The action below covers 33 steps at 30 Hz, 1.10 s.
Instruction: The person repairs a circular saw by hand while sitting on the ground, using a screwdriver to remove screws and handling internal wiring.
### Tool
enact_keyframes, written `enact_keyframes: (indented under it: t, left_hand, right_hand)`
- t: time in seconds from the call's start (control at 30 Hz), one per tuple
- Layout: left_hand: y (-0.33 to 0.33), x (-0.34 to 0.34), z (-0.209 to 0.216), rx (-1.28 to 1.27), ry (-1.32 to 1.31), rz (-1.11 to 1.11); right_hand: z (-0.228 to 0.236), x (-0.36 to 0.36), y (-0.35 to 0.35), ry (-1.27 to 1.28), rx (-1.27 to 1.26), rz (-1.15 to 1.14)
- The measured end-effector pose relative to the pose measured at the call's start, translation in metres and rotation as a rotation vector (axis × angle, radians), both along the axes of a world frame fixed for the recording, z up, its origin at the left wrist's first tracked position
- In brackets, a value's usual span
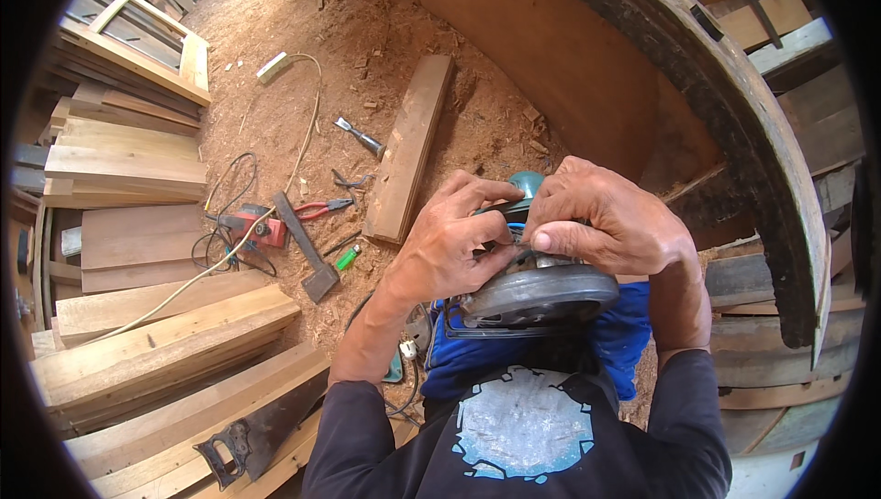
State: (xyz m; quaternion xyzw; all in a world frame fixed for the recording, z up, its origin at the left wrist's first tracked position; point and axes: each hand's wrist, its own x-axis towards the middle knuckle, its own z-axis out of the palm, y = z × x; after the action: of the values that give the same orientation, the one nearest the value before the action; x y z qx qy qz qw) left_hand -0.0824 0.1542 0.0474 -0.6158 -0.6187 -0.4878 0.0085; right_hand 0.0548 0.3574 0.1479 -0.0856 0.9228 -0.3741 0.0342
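Observation:
A circular saw (551, 297) with a dark round guard, a flat base and a green motor housing (526, 184) rests on my lap, over blue trousers. My left hand (454, 235) is closed on its left side, fingers bent over the body and thumb beside the guard. From the right, my right hand (606, 216) reaches over the saw with thumb and fingers pinched together just above the guard. What they pinch is hidden by the fingers. A bit of blue shows between the two hands.
Ahead on the sawdust lie a wooden beam (415, 145), a chisel (360, 138), red-handled pliers (323, 209), a hatchet (305, 249), a green lighter (348, 257) and a red power tool (254, 224). Stacked boards (174, 343) and a handsaw (262, 439) are left; a curved wooden structure (734, 104) rises right.

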Motion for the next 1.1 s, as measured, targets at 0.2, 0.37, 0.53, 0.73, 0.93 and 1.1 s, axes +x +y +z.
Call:
enact_keyframes:
  t: [0.2, 0.37, 0.53, 0.73, 0.93, 1.1]
  left_hand:
    - [-0.004, -0.005, -0.01, -0.01, -0.063, 0.033]
    - [-0.01, -0.012, -0.021, 0.004, -0.114, 0.006]
    - [-0.017, -0.013, -0.028, 0.005, -0.26, -0.008]
    - [-0.011, -0.016, -0.03, -0.04, -0.173, 0.059]
    - [-0.012, -0.022, -0.027, 0.03, 0.011, -0.061]
    - [-0.003, -0.01, -0.013, -0.093, -0.047, 0.029]
  right_hand:
    - [0.008, -0.001, -0.007, -0.015, 0.208, 0.05]
    - [0.009, 0.006, -0.014, 0.09, 0.359, 0.023]
    - [0.02, 0.0, -0.019, 0.048, 0.432, 0.008]
    - [0.014, -0.003, -0.022, 0.046, 0.548, 0.01]
    - [0.009, 0.0, -0.026, 0.168, 0.705, -0.012]
    - [0.0, 0.001, -0.023, 0.312, 0.642, -0.001]
